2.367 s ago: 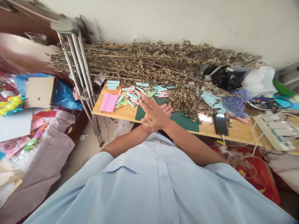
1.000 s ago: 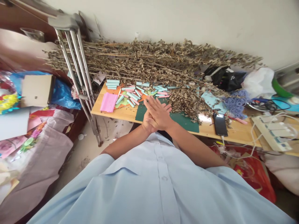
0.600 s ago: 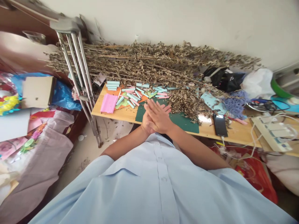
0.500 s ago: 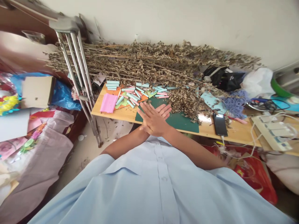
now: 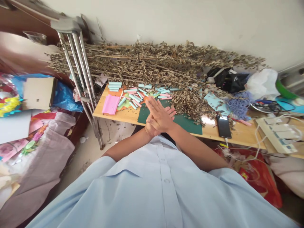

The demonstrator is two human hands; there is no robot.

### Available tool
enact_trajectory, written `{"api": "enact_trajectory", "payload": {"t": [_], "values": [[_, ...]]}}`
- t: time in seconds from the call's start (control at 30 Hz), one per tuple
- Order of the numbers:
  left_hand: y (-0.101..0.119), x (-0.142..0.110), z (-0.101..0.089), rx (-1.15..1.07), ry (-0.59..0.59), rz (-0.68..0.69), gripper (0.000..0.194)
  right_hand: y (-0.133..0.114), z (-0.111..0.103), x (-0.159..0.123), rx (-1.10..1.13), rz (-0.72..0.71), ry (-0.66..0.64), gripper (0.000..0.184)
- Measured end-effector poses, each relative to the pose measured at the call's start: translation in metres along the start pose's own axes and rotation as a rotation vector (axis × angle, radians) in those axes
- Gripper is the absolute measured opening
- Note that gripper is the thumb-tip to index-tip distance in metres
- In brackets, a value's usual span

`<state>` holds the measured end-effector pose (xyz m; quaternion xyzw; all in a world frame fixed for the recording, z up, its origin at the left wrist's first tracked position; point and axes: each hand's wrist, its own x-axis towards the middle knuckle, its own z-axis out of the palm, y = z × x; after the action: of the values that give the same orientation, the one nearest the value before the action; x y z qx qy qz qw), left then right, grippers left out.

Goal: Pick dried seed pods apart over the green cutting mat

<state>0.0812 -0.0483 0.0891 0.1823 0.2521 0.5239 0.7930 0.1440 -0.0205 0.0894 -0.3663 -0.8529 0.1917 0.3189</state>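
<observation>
Hands (image 5: 158, 117) crossed at wrists, R over L, both empty, fingers extended.

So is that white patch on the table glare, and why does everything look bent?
In the head view, yes, it's glare beside the black smartphone. The wide lens distorts edges, so the steel crutch seems to splay and the pale wooden table looks warped. Nothing looks badly blurred.

Pale blue and pink paper rolls (image 5: 133, 96) lie on a dark green cutting mat (image 5: 187, 123).

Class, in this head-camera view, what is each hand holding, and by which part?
Nothing is held: the right hand lies across the left hand, both empty with fingers extended, over the green cutting mat.
</observation>
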Motion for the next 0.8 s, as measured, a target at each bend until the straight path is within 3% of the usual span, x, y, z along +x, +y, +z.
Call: {"api": "enact_trajectory", "payload": {"t": [0.1, 0.2, 0.33, 0.47, 0.6, 0.8], "values": [[0.018, 0.003, -0.015, -0.119, -0.18, -0.225, 0.084, 0.003, -0.016, 0.003, 0.347, 0.125, 0.211, 0.081], [0.022, 0.009, -0.023, -0.243, -0.208, -0.285, 0.088, 0.004, -0.034, -0.003, 0.587, 0.257, 0.407, 0.072], [0.022, 0.012, -0.026, -0.292, -0.164, -0.276, 0.089, 0.001, -0.046, -0.023, 0.483, 0.419, 0.509, 0.042], [0.023, 0.013, -0.029, -0.298, -0.145, -0.258, 0.084, -0.002, -0.037, -0.045, 0.17, 0.342, 0.348, 0.022], [0.021, 0.015, -0.035, -0.305, -0.143, -0.255, 0.079, -0.002, -0.022, -0.057, -0.077, 0.202, 0.169, 0.038], [0.015, 0.02, -0.042, -0.282, -0.04, -0.254, 0.073, 0.002, -0.003, -0.062, -0.207, 0.195, 0.14, 0.044]]}}
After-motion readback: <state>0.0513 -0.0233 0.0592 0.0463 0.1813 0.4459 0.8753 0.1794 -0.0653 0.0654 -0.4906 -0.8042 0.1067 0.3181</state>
